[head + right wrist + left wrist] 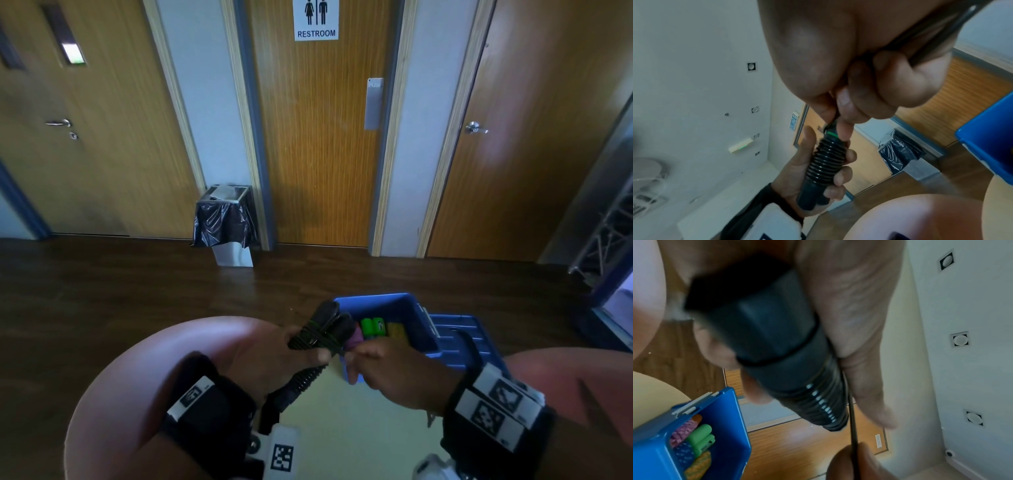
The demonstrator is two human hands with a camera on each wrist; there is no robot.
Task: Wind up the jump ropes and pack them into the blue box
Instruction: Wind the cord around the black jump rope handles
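Observation:
My left hand point(301, 347) grips a black jump rope point(322, 329): two black handles side by side with the thin cord wound tightly round them. In the left wrist view the coils point(824, 404) sit near the handles' far end. My right hand point(354, 358) pinches the loose cord point(854, 434) right by the coils, with its fingertips point(842, 104) on the cord at the handles' tip. Just beyond both hands stands the open blue box point(376, 298), holding green handles point(373, 327) and purple and yellow wound ropes. The bundle hovers at the box's near-left corner.
The box's blue lid point(460, 330) hangs open to the right. The box stands on a pale yellow table point(342, 428) flanked by pink rounded shapes point(137, 370). Beyond lie dark wooden floor, a bin with a black liner point(226, 222) and wooden doors.

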